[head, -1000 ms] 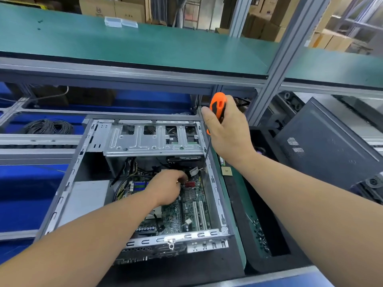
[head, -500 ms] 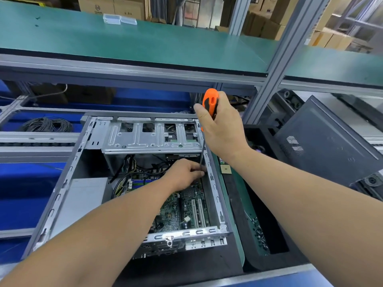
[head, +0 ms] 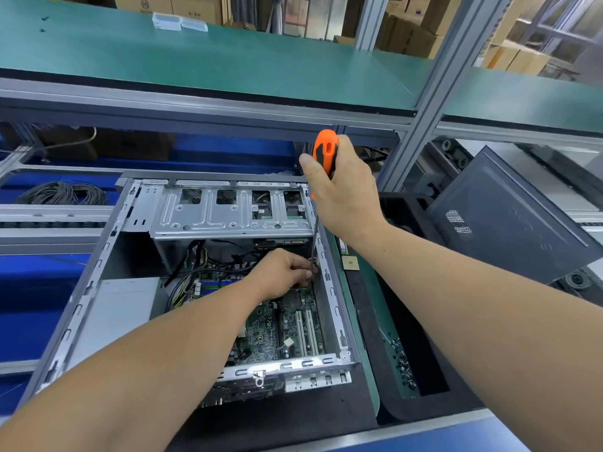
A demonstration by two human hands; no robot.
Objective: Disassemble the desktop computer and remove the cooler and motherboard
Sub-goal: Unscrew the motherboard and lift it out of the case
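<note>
An open desktop computer case [head: 332,288] lies on its side with the green motherboard [head: 280,327] exposed in its lower right. My right hand [head: 342,194] grips the orange-and-black handle of a screwdriver [head: 324,151], held upright with its thin shaft running down along the case's right wall. My left hand [head: 284,272] is inside the case at the upper right of the motherboard, with its fingertips pinched around the screwdriver's tip. The tip and whatever lies under it are hidden by the fingers. No cooler is in sight.
A silver drive cage [head: 228,210] spans the case's top, with a grey power supply [head: 124,308] at the left. A black tray [head: 404,363] holding several loose screws sits to the right, beside the removed dark side panel [head: 509,220]. A green shelf [head: 195,57] hangs overhead.
My left hand has moved right and up across the motherboard to the case's right wall and closed its fingers at the screwdriver's tip. My right hand has brought the screwdriver left to meet it.
</note>
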